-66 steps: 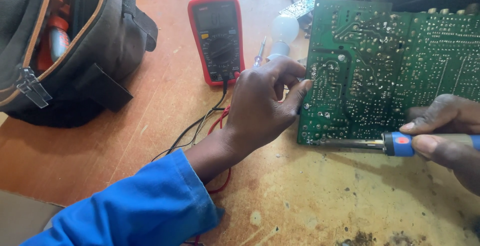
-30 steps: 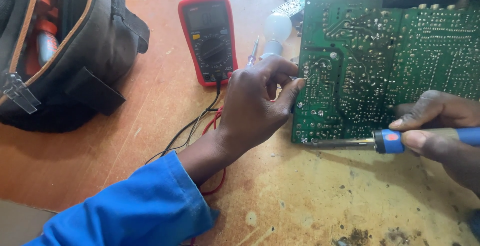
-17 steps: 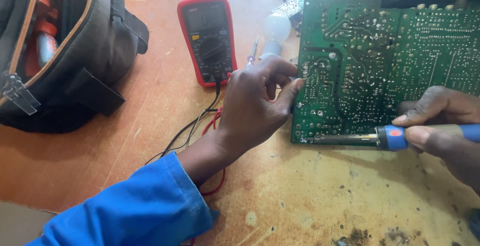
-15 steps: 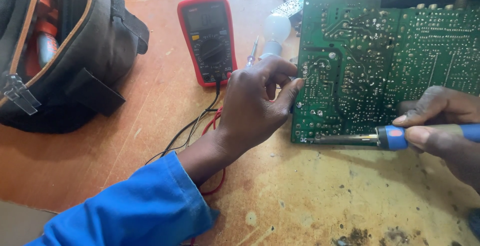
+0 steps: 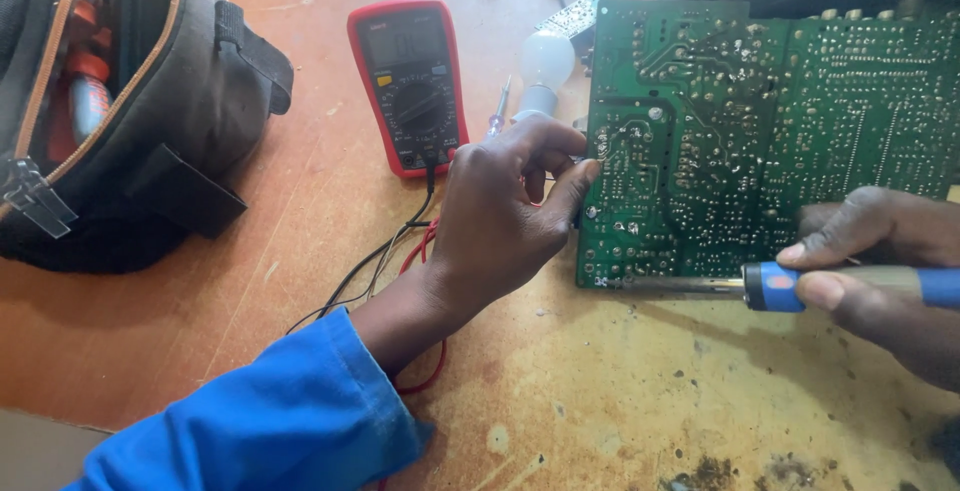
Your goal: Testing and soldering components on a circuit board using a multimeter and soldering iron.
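1. The desk (image 5: 300, 251) is brown wood at the top and yellow with dark burn spots near the bottom.
2. A big green circuit board (image 5: 760, 131) lies on the desk, on the right side, with its shiny solder dots facing up.
3. The left hand (image 5: 500, 216) comes out of a blue sleeve (image 5: 270, 421). Its fingers are curled together and pinch the left edge of the board.
4. The right hand (image 5: 880, 261) is closed around a soldering iron (image 5: 790, 286) with a blue handle. The thumb and first finger press on the handle.
5. The metal tip of the iron lies flat along the bottom edge of the board and points left, toward the board's bottom left corner.
6. A red meter (image 5: 410, 81) with a round dial lies just left of the left hand. Black and red wires (image 5: 385, 261) run from it under the left wrist.
7. A white light bulb (image 5: 545, 66) lies between the meter and the board.
8. A black bag (image 5: 150, 121) with an open zip sits at the far left of the desk.
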